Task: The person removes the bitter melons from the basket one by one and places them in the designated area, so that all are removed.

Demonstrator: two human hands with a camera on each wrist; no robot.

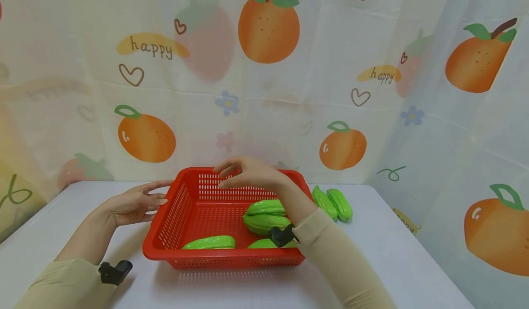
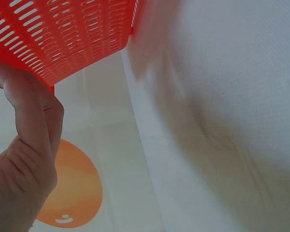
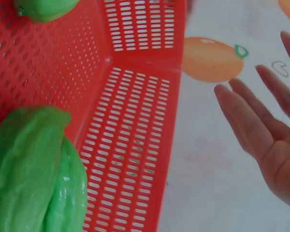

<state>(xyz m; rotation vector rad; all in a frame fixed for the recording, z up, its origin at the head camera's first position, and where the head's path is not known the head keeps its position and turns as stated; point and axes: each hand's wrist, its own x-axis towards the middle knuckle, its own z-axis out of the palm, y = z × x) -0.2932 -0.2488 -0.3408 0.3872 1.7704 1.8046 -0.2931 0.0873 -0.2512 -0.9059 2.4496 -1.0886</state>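
Note:
A red perforated plastic basket (image 1: 169,252) holds several glossy green star fruits (image 1: 264,224) with deep lengthwise ridges, mostly towards its right and near sides. My left hand (image 1: 134,203) is at the basket's left side, its fingertips right at the rim from outside; the left wrist view shows its fingers bent near the slotted wall (image 2: 87,29). Over the far part of the basket my right hand (image 1: 252,171) hovers with loosely spread fingers and nothing in them. In the right wrist view the same right hand (image 3: 275,140) appears beyond the rim, apart from the star fruits (image 3: 29,169).
Two more star fruits (image 1: 332,203) lie side by side on the white tabletop (image 1: 384,249), just right of the basket. Behind the table hangs a pale curtain (image 1: 264,116) printed with oranges, hearts and flowers. My right forearm crosses above the basket's right side.

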